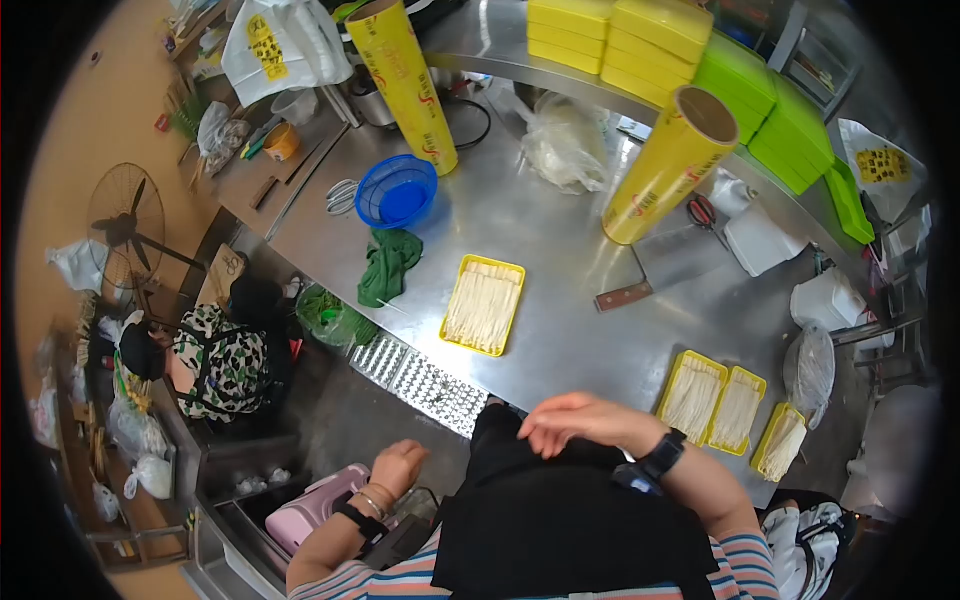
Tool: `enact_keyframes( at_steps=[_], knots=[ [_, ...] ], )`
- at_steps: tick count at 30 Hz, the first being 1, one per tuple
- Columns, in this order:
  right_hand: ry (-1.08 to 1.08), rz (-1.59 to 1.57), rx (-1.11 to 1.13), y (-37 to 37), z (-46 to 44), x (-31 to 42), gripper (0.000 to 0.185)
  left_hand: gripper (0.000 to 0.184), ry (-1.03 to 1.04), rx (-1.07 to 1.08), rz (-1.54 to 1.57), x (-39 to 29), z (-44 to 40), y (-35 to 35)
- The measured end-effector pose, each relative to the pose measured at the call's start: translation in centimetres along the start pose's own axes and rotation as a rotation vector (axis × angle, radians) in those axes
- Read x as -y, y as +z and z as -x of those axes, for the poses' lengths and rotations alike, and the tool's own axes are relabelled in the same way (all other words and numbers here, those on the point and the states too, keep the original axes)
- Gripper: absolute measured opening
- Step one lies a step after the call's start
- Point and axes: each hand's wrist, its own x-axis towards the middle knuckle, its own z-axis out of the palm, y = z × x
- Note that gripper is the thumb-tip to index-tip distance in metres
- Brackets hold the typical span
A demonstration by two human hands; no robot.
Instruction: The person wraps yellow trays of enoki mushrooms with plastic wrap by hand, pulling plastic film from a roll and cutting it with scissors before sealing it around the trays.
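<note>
Yellow tray (470, 347), one: flat on the bench (570, 335), by its near edge, presumably so the contents stay aligned. Contents: pale strips (484, 305), cream-white, slender, laid lengthwise side by side, filling most of the tray. Further yellow trays (716, 410), three: near right, likewise filled, likely grouped to save room. Cleaver (623, 296), one: farther off, between, handle leftward, probably for easy reach. Right grip (575, 422): parted, loosely bent, nothing seen in it. Left grip (398, 466): off the bench, curled; whether closed on anything, cannot tell.
</note>
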Motion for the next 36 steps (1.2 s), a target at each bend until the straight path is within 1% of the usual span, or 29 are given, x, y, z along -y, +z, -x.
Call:
enact_keyframes(
  at_steps=[2, 3, 4, 5, 6, 8, 9, 10, 11, 12, 13, 14, 16, 19, 20, 21, 23, 24, 25, 28, 30, 33, 36],
  knots=[
    [-0.072, -0.017, -0.280, -2.0, 2.3, -1.9, 0.029, 0.019, 0.100, -0.511, -0.031, -2.0, 0.4, -2.2],
    [-0.109, -0.039, -0.421, -3.6, -0.4, -2.0, 0.027, 0.017, 0.018, -0.579, 0.109, 0.6, -2.1, -4.5],
    [-0.095, -0.110, -0.518, -5.1, 0.0, -3.7, 0.027, 0.015, -0.072, -0.623, 0.261, 0.7, -3.4, -5.8],
    [-0.085, -0.176, -0.617, -6.6, 0.2, -5.4, 0.027, 0.013, -0.088, -0.667, 0.288, 1.9, -5.4, -6.3],
    [-0.079, -0.174, -0.614, -7.6, 0.2, -7.2, 0.027, 0.012, -0.102, -0.711, 0.312, 3.2, -7.5, -7.1],
    [0.044, 0.021, -0.969, -8.9, -0.1, -10.2, 0.030, 0.015, -0.123, -0.725, 0.218, 3.3, -10.9, -11.3],
    [0.051, 0.026, -0.973, -9.1, -0.1, -10.7, 0.030, 0.016, -0.066, -0.772, 0.132, 4.1, -12.8, -12.5],
    [-0.017, 0.035, -1.005, -9.2, 0.1, -11.0, 0.032, 0.018, -0.006, -0.816, 0.047, 4.7, -14.5, -13.3],
    [-0.087, 0.042, -1.038, -9.3, 0.3, -11.2, 0.034, 0.017, 0.012, -0.784, -0.011, 5.1, -15.7, -14.3],
    [-0.096, 0.031, -1.043, -9.4, 0.3, -11.3, 0.035, 0.013, 0.036, -0.761, -0.103, 5.8, -16.9, -14.6],
    [-0.096, 0.024, -1.059, -9.4, 0.3, -11.0, 0.035, 0.010, 0.068, -0.738, -0.198, 6.5, -18.0, -14.8],
    [-0.063, 0.031, -1.053, -9.5, 0.3, -10.8, 0.036, 0.010, 0.089, -0.735, -0.194, 7.2, -18.9, -14.7],
    [-0.028, 0.024, -1.064, -9.4, 0.6, -10.5, 0.036, 0.005, 0.144, -0.600, -0.371, 8.0, -20.1, -14.6],
    [-0.020, -0.026, -1.055, -9.2, 0.6, -10.2, 0.036, 0.004, 0.238, -0.617, -0.372, 8.3, -20.6, -15.0],
    [-0.022, -0.028, -1.046, -9.3, 0.6, -10.4, 0.036, 0.004, 0.238, -0.669, -0.312, 8.0, -20.5, -15.1],
    [-0.027, -0.032, -1.037, -9.4, 0.6, -10.5, 0.036, 0.004, 0.256, -0.668, -0.316, 6.5, -19.8, -16.2],
    [-0.026, -0.033, -1.049, -9.5, 0.6, -10.4, 0.036, 0.007, 0.065, -0.558, 0.211, 2.4, -18.4, -18.1],
    [-0.033, -0.040, -1.036, -9.6, 0.5, -10.6, 0.035, 0.011, 0.112, -0.562, 0.419, 2.1, -19.3, -17.0],
    [-0.042, -0.044, -1.022, -9.7, 0.6, -10.6, 0.034, 0.013, 0.132, -0.524, 0.617, 0.8, -20.1, -16.2],
    [-0.049, -0.059, -1.022, -9.6, 0.5, -10.5, 0.034, 0.014, 0.159, -0.496, 0.570, -3.2, -21.9, -15.0],
    [-0.060, -0.063, -1.019, -9.5, 0.8, -10.5, 0.034, 0.014, 0.148, -0.559, 0.427, -4.7, -23.2, -13.7],
    [-0.009, -0.049, -1.026, -9.4, 0.8, -10.3, 0.035, 0.011, 0.095, -0.557, 0.331, -5.3, -24.0, -12.4],
    [-0.037, -0.053, -1.006, -9.4, 0.8, -10.5, 0.035, 0.009, 0.090, -0.591, 0.280, -5.2, -24.3, -11.6]
  ],
)
